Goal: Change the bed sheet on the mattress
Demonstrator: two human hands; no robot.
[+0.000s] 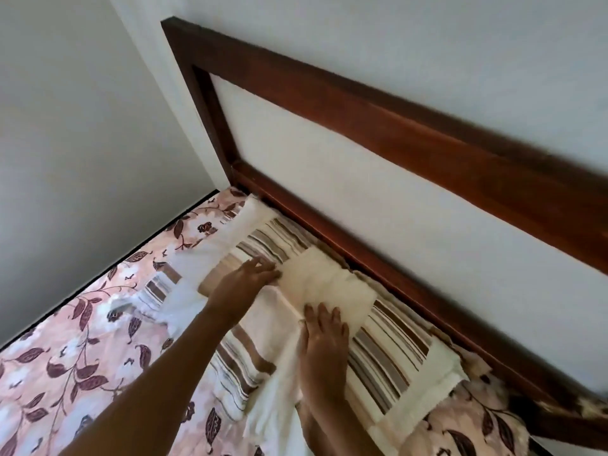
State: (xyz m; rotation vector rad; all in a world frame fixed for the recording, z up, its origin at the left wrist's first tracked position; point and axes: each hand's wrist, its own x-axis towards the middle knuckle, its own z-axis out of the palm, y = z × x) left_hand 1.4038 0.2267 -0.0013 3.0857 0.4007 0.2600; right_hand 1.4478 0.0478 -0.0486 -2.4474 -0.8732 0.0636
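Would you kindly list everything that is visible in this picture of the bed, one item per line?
floral sheet: one, pink with maroon leaves, spread over the mattress
striped pillows: apparently two, cream with brown stripes, lying along the headboard; exact count unclear
cream cloth: one, folded, on top of the pillows
headboard: one, dark brown wood frame around a white panel, behind the pillows
wall: pale grey-white, left of and behind the bed
left hand: fingers straight, touching the pillows at the cloth's left edge
right hand: flat, resting at the cloth's near edge
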